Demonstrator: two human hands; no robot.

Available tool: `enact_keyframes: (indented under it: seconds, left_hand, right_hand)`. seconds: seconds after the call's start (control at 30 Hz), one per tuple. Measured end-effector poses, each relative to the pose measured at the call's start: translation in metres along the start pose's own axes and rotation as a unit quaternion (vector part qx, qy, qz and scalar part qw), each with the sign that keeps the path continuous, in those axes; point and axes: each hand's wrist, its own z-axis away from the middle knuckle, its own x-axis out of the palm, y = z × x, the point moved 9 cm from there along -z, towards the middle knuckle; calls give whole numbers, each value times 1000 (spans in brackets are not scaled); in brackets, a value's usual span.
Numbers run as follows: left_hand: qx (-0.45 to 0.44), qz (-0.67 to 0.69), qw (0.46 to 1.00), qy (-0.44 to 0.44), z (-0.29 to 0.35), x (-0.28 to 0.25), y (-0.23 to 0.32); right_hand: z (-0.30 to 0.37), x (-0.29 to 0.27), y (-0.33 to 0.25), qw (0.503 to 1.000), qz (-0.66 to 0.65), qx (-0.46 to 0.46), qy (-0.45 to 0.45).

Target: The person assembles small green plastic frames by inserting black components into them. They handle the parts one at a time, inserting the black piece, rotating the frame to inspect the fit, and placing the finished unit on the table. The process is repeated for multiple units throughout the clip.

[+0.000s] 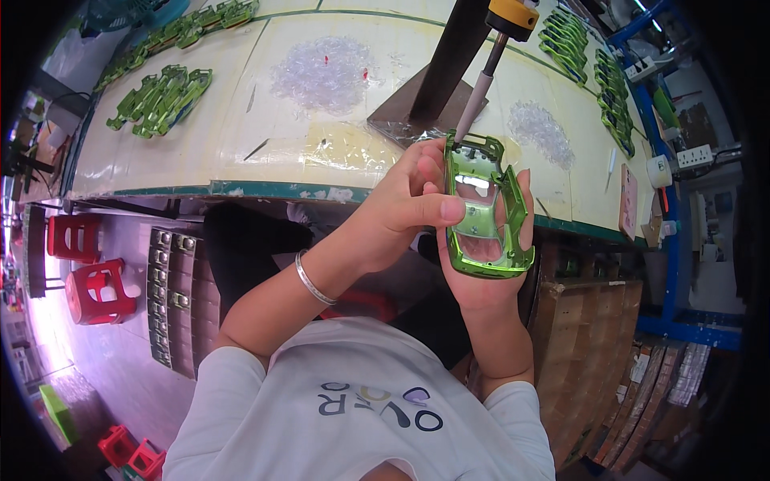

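"So, in the head view, what's the count?"
"One green toy-car body shell [480, 220], at the table's [188, 164] near edge; two heaps of clear plastic pieces, the larger heap [321, 76] left, the smaller heap [541, 132] right; four red stools [100, 290] at left."
"And the hands?"
"Left hand [401, 196]: fingers curled, thumb gripping the shell's left side. Right hand [481, 292]: half open, cradling it from beneath, palm mostly covered."
"Anything in the way?"
"A yellow-topped rod tool [480, 90] meets the shell's far end; contact I can't tell. A dark metal column [445, 72] stands between the heaps."
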Motion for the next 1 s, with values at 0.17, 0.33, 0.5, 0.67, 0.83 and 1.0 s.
enact_keyframes:
  seconds: [0.17,0.33,0.5,0.67,0.83,1.0]
  left_hand:
    - [6,3,1000,-6,-2,3,2]
    - [-2,-13,1000,13,1,9,8]
    - [-7,-45,999,23,0,5,8]
    - [6,-28,999,29,-1,7,11]
    - [-10,-35,999,32,0,7,9]
    - [-9,-45,999,21,1,6,7]
  right_hand:
    - [1,7,0,994,-93,8,-59]
    - [2,9,-2,994,-83,-1,-77]
    - [2,1,-5,1000,-8,-20,0]
    - [3,-7,-7,998,17,-24,49]
    - [5,-3,-10,997,65,-15,23]
    - [3,-10,-11,994,104,9,-26]
